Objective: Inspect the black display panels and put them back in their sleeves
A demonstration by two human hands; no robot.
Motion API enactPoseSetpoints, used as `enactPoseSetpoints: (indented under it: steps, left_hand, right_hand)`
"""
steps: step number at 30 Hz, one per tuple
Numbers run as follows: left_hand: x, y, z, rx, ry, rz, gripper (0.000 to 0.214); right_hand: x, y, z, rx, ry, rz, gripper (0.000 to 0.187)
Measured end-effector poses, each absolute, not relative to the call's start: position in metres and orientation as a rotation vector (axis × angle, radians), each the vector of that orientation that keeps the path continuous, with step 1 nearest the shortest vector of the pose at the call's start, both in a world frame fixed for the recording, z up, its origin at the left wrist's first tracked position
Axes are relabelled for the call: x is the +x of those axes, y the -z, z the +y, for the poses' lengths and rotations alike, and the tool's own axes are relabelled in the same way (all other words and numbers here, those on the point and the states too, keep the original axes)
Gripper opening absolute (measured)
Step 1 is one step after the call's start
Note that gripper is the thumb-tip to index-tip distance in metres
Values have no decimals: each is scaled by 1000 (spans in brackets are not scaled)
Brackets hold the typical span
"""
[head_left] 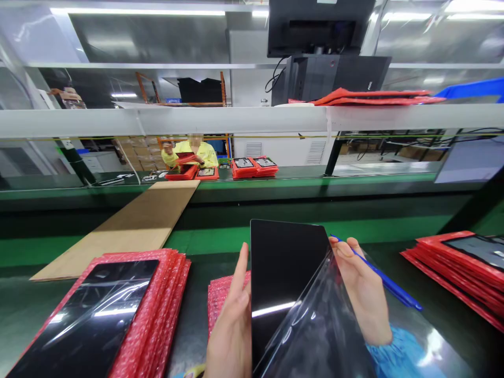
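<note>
Holding display panel [285, 268] in left hand [230, 328], index finger extended; pinching clear film [321, 320] and blue stick [394, 287] in right hand [365, 291]; likely mid-peel, needing even tension.

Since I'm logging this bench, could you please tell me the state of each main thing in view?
Left hand: one finger extended
Right hand: fingers curled
Held panel: tilted, partly uncovered
Clear film: partly peeled, creased
Blue strip: slanting past the right hand
Left-pile panel: lying flat, filmed over
Red bubble-wrap pile: stacked flat
Brown board: lying aslant
Monitor: on or off, cannot tell
Ceiling light: lit
</note>
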State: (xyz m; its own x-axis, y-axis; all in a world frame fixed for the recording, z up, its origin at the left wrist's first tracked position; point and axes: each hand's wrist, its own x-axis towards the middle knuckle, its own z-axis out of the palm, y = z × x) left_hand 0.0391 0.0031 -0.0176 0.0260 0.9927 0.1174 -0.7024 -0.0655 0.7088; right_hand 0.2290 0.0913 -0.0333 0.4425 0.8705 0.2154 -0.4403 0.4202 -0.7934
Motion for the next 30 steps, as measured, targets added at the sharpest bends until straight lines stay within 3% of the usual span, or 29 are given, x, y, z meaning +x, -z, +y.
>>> enactPoseSetpoints:
  steps: [5, 14, 20, 30]
  left_hand:
    - [43, 13, 5, 533, -1431, 647, 42]
    - [36, 14, 4, 420, -1307, 413, 67]
    - [43, 1, -1, 372, -1331, 218, 40]
    - [26, 15, -5, 587, -1292, 258, 34]
  right_hand:
    - [235, 31, 94, -708, -1047, -581, 35]
    - [235, 37, 106, -679, -1130, -616, 32]
    - [220, 40, 113, -689, -1080, -622, 31]
    - [206, 29, 87, -604, -920, -684, 36]
